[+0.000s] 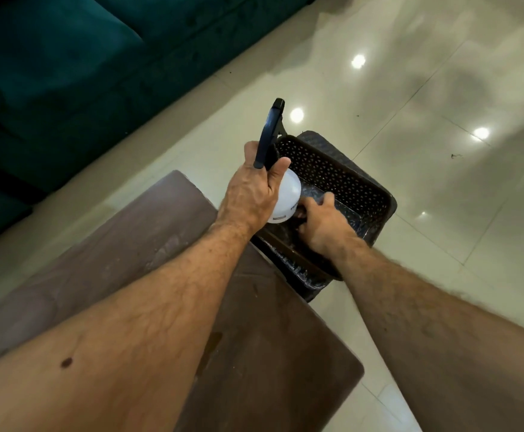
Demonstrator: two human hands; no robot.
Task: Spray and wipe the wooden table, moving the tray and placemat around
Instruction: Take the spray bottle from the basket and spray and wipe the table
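My left hand (pixel 251 194) grips the neck of a white spray bottle (pixel 289 194) with a black trigger head and holds it upright over the near corner of the tray. The tray (pixel 348 169) is a dark brown perforated basket. It rests on a dark patterned placemat (pixel 313 137) at the far end of the brown wooden table (pixel 270 353). Tray and placemat seem to stick out past the table's edge. My right hand (pixel 323 226) reaches down inside the tray, fingers curled on its floor. Something dark lies under the fingers, and I cannot make out what it is.
A dark teal sofa (pixel 67 73) runs along the left beyond the table. Glossy cream floor tiles (pixel 425 88) surround the table on the right and far side. The tabletop shows pale streaks (pixel 167 244) near its left part.
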